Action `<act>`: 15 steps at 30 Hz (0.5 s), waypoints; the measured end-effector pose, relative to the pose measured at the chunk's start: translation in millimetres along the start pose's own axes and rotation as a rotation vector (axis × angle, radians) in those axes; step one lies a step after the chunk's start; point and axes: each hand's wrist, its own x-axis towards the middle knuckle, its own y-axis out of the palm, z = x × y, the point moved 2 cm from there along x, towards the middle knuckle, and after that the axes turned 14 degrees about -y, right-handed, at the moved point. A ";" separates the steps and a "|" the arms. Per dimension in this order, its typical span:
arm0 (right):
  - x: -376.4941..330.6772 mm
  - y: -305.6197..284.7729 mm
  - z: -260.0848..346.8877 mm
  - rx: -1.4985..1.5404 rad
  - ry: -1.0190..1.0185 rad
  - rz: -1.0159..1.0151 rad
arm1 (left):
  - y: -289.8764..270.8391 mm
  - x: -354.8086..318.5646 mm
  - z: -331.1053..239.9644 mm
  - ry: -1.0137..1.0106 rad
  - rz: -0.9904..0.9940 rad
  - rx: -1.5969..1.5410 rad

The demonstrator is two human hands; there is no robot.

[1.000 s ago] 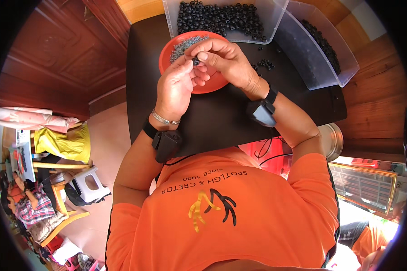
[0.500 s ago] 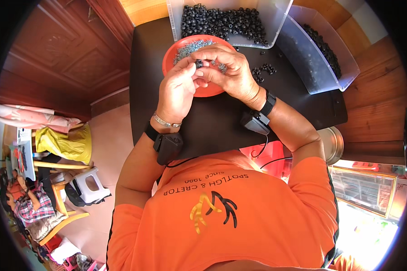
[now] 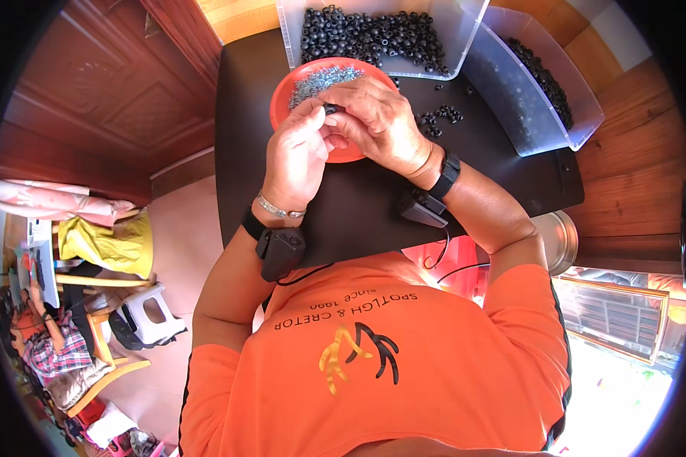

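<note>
My left hand (image 3: 293, 156) is closed, pinching a small round black plastic piece (image 3: 331, 109) between thumb and fingertips. My right hand (image 3: 389, 126) bends over it from the other side, its thumb and fingers closed at the same piece. The right hand's curled fingers hide the small silvery metal pieces that showed in them a moment earlier. Both hands are above a round orange-red bowl (image 3: 280, 103), whose far part holds a heap of small silvery metal pieces (image 3: 320, 80).
A clear plastic bin (image 3: 453, 65) of black round pieces stands at the table's far side, and a second bin (image 3: 511, 114) to the right. Loose black pieces (image 3: 438, 118) lie beside my right hand on the dark table (image 3: 343, 213). Another person's arm (image 3: 49, 324) shows at far left.
My right hand has rolled over and its fingers have closed further, so the silvery pieces in it no longer show. The left hand keeps its pinch on the black piece.
</note>
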 end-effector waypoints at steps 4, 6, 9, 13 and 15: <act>1.9 1.7 4.3 0.007 -0.019 0.045 | 2.6 -4.5 2.0 0.010 -0.030 -0.046; 0.7 4.4 5.5 -0.024 0.004 0.084 | 1.1 -5.6 2.3 -0.006 -0.053 -0.060; -1.8 5.5 2.6 -0.048 -0.013 0.036 | 3.8 -3.0 1.9 -0.003 -0.054 -0.049; 9.8 -21.8 -5.1 -0.213 -0.099 0.023 | 6.8 -5.9 -4.8 -0.004 -0.060 0.008; 26.1 -58.8 -17.4 -0.434 -0.089 -0.129 | 0.4 -6.0 -9.5 -0.001 -0.116 0.001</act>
